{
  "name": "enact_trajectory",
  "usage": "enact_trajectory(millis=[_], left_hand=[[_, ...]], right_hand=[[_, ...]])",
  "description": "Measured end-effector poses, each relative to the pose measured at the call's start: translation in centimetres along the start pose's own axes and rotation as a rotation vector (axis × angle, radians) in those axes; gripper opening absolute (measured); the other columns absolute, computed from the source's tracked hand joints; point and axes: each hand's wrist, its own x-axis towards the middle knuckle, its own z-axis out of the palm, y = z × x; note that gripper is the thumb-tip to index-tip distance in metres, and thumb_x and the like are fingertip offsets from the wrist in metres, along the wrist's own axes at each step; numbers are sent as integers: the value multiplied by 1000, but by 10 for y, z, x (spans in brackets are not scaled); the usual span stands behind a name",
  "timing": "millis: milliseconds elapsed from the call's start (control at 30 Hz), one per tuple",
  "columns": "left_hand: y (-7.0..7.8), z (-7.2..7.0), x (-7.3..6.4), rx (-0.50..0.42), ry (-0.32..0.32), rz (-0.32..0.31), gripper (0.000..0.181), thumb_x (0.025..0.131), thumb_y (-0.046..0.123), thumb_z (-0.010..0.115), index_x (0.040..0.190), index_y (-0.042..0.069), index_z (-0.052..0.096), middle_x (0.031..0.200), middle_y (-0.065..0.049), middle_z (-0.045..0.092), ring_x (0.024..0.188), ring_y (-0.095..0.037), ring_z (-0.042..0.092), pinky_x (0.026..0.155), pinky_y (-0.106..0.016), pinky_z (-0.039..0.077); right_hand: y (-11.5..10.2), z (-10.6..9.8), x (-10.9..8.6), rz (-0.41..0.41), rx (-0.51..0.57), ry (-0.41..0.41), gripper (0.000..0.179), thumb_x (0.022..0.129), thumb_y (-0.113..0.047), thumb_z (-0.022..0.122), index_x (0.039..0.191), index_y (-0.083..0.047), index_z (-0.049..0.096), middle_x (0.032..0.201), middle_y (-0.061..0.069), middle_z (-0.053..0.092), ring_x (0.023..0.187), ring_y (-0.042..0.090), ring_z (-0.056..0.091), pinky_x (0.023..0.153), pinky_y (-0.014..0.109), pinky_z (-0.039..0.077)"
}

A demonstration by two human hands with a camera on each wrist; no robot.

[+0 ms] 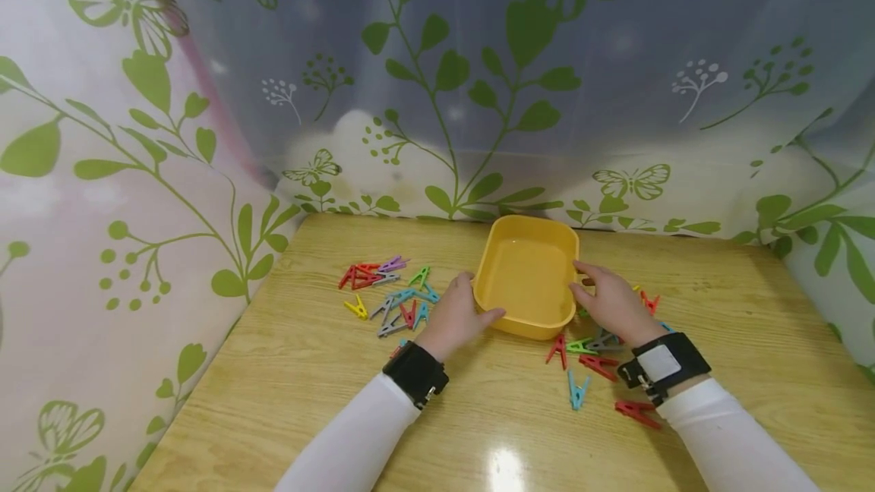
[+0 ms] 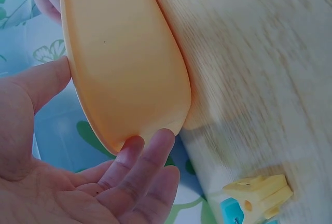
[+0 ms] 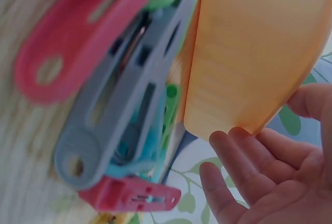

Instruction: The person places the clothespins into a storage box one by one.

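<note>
A yellow plastic basin (image 1: 526, 275), with nothing in it, is at the back middle of the wooden table, between both hands. My left hand (image 1: 454, 317) holds its near left corner, thumb at the rim and fingertips on the outer wall. On the right side, my right hand (image 1: 615, 306) holds the basin with its thumb and fingers at the rim and wall. Several clothespins (image 3: 124, 94) in red, grey, green and blue lie close by the right hand. The left wrist view has a yellow clothespin (image 2: 259, 195) below the left fingers.
Left of the basin lies a loose group of coloured clothespins (image 1: 390, 298). Nearer the front right are a blue clothespin (image 1: 577, 391) and a red clothespin (image 1: 638, 412). A leaf-patterned curtain (image 1: 437, 97) hangs behind the wooden table (image 1: 273, 401) and along its sides.
</note>
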Motion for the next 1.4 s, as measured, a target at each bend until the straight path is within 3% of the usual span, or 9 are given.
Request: enact_trajectory(millis=[233,467,800,1400], left_hand=[[-3,-2,-1,-18,-20,10,76,93,37,78,148,-3,45,137,-21,57,125,-34,59,106,-47,49],[-1,-3,0,-28,-28,4,73,93,38,78,146,-2,46,135,-19,59,124,-32,60,106,-46,49],[-4,-4,0,-131,-70,-20,71,91,31,80,142,-3,45,131,-19,60,120,-31,62,105,-46,50],[-6,-8,-16,-96,-84,6,73,90,35,81,141,-3,44,128,-18,59,115,-29,62,101,-45,51]], right_hand=[[2,4,2,17,77,-8,60,107,-24,53,156,6,35,150,31,49,127,47,59,89,50,58],[0,2,1,46,104,-16,60,108,-24,51,157,6,32,148,32,49,129,47,57,95,53,56],[-3,4,-2,43,99,-17,59,108,-23,51,157,5,32,147,33,49,126,48,59,94,53,56],[-8,6,-13,25,104,-34,60,109,-25,52,157,5,33,147,32,51,125,46,60,91,49,58]])
